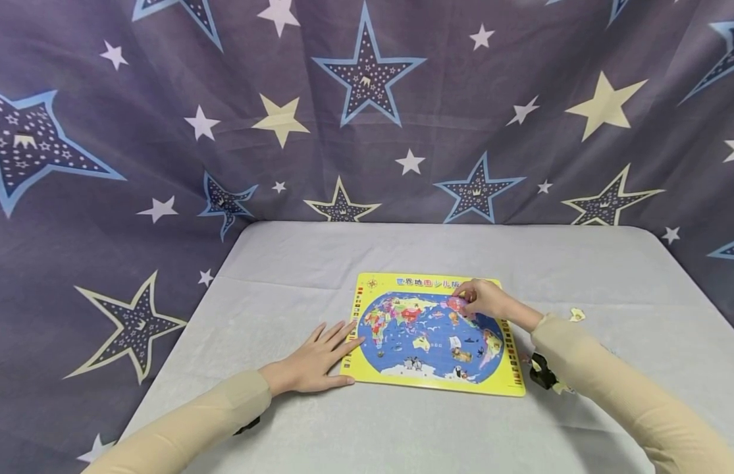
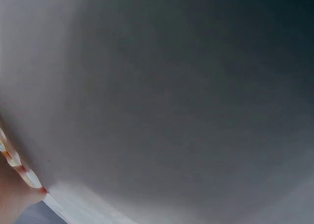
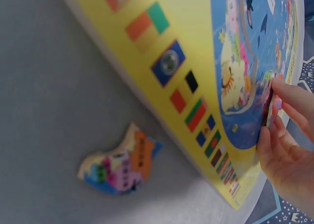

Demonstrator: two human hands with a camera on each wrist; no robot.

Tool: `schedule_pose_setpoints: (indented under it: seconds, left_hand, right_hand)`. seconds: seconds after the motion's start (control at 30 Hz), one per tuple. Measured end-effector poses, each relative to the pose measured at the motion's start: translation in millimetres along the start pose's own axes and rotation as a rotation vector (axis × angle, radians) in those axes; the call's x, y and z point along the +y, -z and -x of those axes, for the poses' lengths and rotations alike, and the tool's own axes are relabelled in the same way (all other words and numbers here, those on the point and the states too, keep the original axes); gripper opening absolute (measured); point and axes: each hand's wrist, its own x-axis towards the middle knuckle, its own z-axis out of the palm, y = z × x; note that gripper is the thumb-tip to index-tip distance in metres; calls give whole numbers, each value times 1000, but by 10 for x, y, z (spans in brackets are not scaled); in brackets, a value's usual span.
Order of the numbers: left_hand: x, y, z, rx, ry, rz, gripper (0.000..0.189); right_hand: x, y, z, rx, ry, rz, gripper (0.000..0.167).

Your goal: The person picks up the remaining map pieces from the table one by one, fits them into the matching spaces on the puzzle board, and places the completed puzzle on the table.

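A yellow-bordered world map puzzle board (image 1: pixel 396 388) lies on the cloth, with a blue ocean and rows of small flags along its sides. My left hand (image 1: pixel 316 361) rests with straight, spread fingers on its left edge; in the left wrist view only a bit of that hand (image 2: pixel 14 197) shows at the lower left corner. Over the board's upper right part, my right hand (image 1: pixel 488 299) pinches a pinkish puzzle piece (image 1: pixel 457 304) between thumb and fingers. Seen from the right wrist, the piece (image 3: pixel 269 104) stands tilted on edge against the map; the fingers partly cover it.
Right of the board lies a loose puzzle piece (image 3: pixel 120 162) in orange, pink and blue. Another small pale piece (image 1: pixel 576 315) lies farther right, past the right forearm. A grey-white cloth (image 1: pixel 295 263) covers the table; a star-patterned curtain (image 1: pixel 390 151) hangs behind it.
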Motion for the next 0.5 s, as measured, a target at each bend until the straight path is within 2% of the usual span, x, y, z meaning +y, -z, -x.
schedule_pose_setpoints:
  seconds: [0.37,0.5]
  left_hand:
    - [-3,0,1,2,-3,6,75]
    - [1,5,-1,-8,6,3,75]
  right_hand:
    - [42,-7,4,19,14,-9,26]
    - [58,-7,-4,20,-5,-23,26]
